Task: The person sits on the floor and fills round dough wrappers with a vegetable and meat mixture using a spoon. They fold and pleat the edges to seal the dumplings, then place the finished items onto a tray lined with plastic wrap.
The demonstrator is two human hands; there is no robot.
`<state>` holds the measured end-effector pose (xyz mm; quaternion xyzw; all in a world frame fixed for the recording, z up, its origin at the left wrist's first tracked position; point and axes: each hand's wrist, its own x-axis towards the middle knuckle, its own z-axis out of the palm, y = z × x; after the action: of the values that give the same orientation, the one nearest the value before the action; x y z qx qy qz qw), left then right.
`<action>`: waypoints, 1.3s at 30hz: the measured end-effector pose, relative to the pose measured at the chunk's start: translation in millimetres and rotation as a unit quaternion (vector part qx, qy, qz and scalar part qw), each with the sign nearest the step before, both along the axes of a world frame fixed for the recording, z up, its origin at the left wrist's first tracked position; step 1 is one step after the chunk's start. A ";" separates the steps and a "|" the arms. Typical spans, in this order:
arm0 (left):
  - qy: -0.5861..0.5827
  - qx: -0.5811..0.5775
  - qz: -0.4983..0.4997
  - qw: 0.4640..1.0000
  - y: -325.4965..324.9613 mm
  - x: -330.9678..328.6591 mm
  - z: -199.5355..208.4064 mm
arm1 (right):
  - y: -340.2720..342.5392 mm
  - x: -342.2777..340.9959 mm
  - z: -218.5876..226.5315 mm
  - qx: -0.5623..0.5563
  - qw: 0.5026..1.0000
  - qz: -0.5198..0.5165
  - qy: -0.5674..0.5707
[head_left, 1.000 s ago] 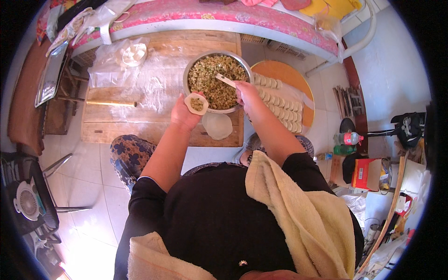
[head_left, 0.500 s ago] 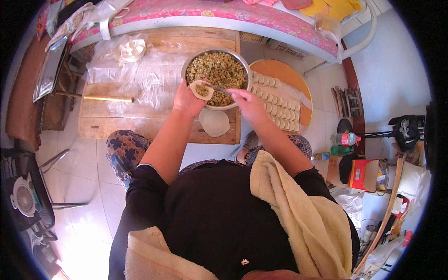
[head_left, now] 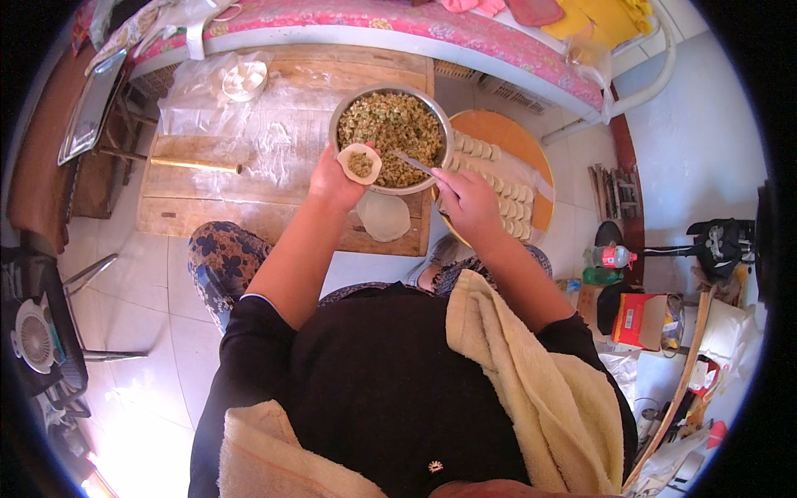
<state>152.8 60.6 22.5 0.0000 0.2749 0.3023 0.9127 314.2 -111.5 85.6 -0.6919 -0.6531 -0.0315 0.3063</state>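
Observation:
My left hand (head_left: 335,184) is closed around a round dumpling wrapper (head_left: 360,150), cupped open with a small heap of filling (head_left: 359,165) in its middle. A slim metal utensil (head_left: 413,162) is held in my right hand (head_left: 471,203); its flat end is over the steel bowl (head_left: 447,133) of chopped filling (head_left: 390,124). Whether it is a spoon or a spreader, I cannot tell. Both hands are at the bowl's near side. Just below it, flat wrappers (head_left: 384,217) lie on the wooden board (head_left: 290,212).
Right of the bowl, a round orange tray (head_left: 486,124) carries rows of shaped dumplings (head_left: 515,199). A rolling pin (head_left: 197,166) lies at the board's left. Behind it, a white bowl of dough pieces (head_left: 245,80) stands on plastic sheeting. A bed edge (head_left: 365,37) borders the far side.
My right hand has drawn the utensil away from the wrapper, moving right and nearer to me. My left hand still holds the wrapper, now with its filling in plain sight.

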 end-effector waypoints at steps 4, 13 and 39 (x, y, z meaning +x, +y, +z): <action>0.036 0.077 -0.034 0.996 -9.2 -15.3 19.3 | 24.9 25.5 -73.7 -0.147 0.985 -0.014 -0.087; -0.096 0.117 -0.105 0.983 -48.3 -75.3 94.8 | 16.5 -46.9 36.6 0.090 0.986 0.112 -0.087; 0.156 0.616 -0.110 0.764 -124.1 -143.3 133.3 | -15.3 -131.2 102.0 -0.112 0.874 0.196 0.430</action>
<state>9.5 -63.4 155.9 0.6395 0.1661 0.3001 0.6881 183.0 -126.9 187.6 -0.5249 -0.5785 0.4028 0.4771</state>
